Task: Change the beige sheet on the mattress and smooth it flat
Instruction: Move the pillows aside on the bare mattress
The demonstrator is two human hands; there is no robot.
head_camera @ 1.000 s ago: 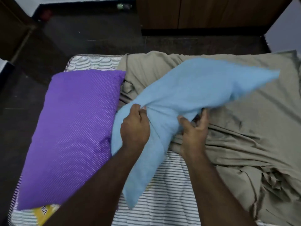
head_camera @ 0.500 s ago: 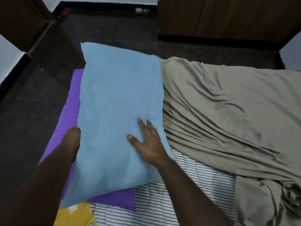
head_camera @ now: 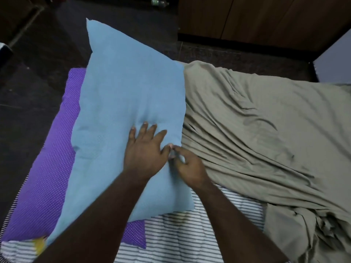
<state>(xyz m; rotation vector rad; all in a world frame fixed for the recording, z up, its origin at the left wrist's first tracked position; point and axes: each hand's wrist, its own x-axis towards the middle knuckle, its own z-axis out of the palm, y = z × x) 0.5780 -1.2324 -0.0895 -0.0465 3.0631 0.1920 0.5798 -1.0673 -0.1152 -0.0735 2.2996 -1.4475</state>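
Purple with white dots, a pillow (head_camera: 47,177) lies along the left edge of the striped mattress (head_camera: 190,234), with a scrap of yellow (head_camera: 39,243) showing at its near corner. A pale blue pillow (head_camera: 123,92) lies on top of it, its far corner reaching out past the bed over the dark floor (head_camera: 38,73). The left hand (head_camera: 146,149) rests flat on the blue pillow, fingers straight and spread, gripping nothing. Just beside it, touching its thumb side, the right hand (head_camera: 187,164) has its fingers curled at the pillow's right edge; it is blurred, and I cannot tell whether it pinches the fabric. The beige sheet (head_camera: 266,139) lies rumpled across the right part of the mattress, against the blue pillow's right side, bunched at the near right corner. Wooden cupboard doors (head_camera: 256,19) stand beyond the bed.
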